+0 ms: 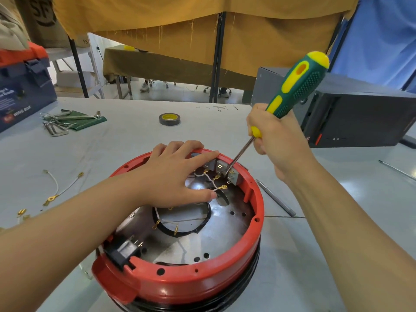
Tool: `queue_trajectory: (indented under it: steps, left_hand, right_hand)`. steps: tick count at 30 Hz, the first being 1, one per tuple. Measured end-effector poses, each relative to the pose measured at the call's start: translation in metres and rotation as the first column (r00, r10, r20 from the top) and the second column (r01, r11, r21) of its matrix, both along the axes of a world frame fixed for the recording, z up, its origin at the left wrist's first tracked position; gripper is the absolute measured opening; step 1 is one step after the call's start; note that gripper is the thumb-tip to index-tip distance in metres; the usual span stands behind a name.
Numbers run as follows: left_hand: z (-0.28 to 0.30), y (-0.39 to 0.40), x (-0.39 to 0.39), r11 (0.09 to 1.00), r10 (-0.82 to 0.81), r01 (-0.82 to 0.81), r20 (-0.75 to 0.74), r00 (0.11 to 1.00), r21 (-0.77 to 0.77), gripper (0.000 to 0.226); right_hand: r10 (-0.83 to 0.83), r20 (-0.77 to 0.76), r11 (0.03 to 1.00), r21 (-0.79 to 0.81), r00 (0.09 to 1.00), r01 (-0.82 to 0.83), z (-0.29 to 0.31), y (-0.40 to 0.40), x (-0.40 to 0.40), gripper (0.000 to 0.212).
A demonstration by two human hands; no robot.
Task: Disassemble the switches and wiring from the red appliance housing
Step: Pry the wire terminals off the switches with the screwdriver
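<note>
A round red appliance housing (256, 224) lies upside down on the grey table, its metal inner plate showing. Grey switches (221, 168) sit in a row inside its far rim, with white wires and brass spade terminals (221, 188) below them. My left hand (177, 174) rests flat on the housing, fingers over the far rim and thumb inside. My right hand (273, 140) grips a green-and-yellow screwdriver (297, 85); its tip touches the switches. A black socket block (122, 252) sits in the near left rim.
Loose wires with terminals (57, 190) lie at left. Hex keys on a green pouch (69, 121) and a blue toolbox (22, 91) are at far left. A tape roll (170, 119) lies behind the housing, a thin metal tool (276, 198) to its right, a black case (360, 115) far right.
</note>
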State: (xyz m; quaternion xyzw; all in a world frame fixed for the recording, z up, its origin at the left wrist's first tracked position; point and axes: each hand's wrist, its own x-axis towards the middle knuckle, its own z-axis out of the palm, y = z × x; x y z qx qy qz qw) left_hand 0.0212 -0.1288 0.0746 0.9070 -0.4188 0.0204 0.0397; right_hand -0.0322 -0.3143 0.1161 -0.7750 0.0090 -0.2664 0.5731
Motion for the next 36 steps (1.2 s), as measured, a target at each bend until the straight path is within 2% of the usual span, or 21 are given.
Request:
queue_trajectory:
  steps: [2, 3, 7, 11, 14, 18, 22, 28, 32, 36]
  left_hand:
    - [0.001, 0.0, 0.001, 1.0, 0.002, -0.002, 0.003, 1.0, -0.002, 0.089]
    - [0.0, 0.0, 0.0, 1.0, 0.003, -0.003, 0.001, 1.0, -0.004, 0.088]
    - [-0.001, -0.001, -0.001, 1.0, -0.004, 0.004, 0.021, 1.0, 0.006, 0.091]
    - [-0.001, 0.001, 0.001, 1.0, -0.011, 0.011, 0.008, 1.0, -0.012, 0.089]
    - [-0.001, 0.001, 0.001, 0.999, -0.023, 0.021, -0.034, 0.999, -0.039, 0.083]
    - [0.002, 0.001, 0.0, 0.994, -0.011, 0.008, -0.027, 1.0, -0.108, 0.082]
    - [0.006, 0.002, -0.001, 0.994, 0.018, -0.019, -0.01, 1.0, -0.105, 0.081]
    - [0.02, 0.009, -0.001, 0.992, 0.107, -0.111, -0.073, 0.992, -0.06, 0.084]
    - [0.018, 0.011, -0.011, 0.963, 0.234, -0.235, 0.029, 0.972, 0.128, 0.093]
    - [0.004, 0.005, -0.017, 0.96, 0.229, -0.24, 0.091, 0.969, 0.144, 0.099]
  right_hand:
    - [0.055, -0.085, 0.99, 0.135, 0.995, -0.043, -0.009, 0.01, 0.003, 0.027]
    - [0.06, -0.098, 0.988, 0.145, 0.993, -0.045, -0.013, 0.016, 0.004, 0.027]
    - [0.063, -0.008, 0.994, -0.092, 0.998, -0.064, 0.0, 0.028, 0.01, 0.026]
    - [0.043, -0.008, 0.99, -0.135, 0.999, -0.044, 0.004, 0.016, 0.007, 0.027]
    - [0.009, 0.05, 1.0, 0.018, 0.999, -0.01, -0.002, 0.004, -0.003, 0.018]
    - [-0.039, 0.14, 0.98, 0.198, 0.989, 0.011, -0.001, -0.011, -0.013, 0.017]
    - [-0.063, 0.206, 0.969, 0.248, 0.976, 0.01, -0.006, -0.015, -0.021, 0.023]
    - [-0.043, 0.229, 0.987, 0.162, 0.972, 0.006, -0.009, -0.013, -0.026, 0.019]
    - [-0.03, 0.258, 0.998, 0.055, 0.966, 0.016, -0.01, -0.007, -0.027, 0.018]
    - [-0.014, 0.268, 0.998, -0.049, 0.963, 0.028, -0.012, -0.004, -0.027, 0.018]
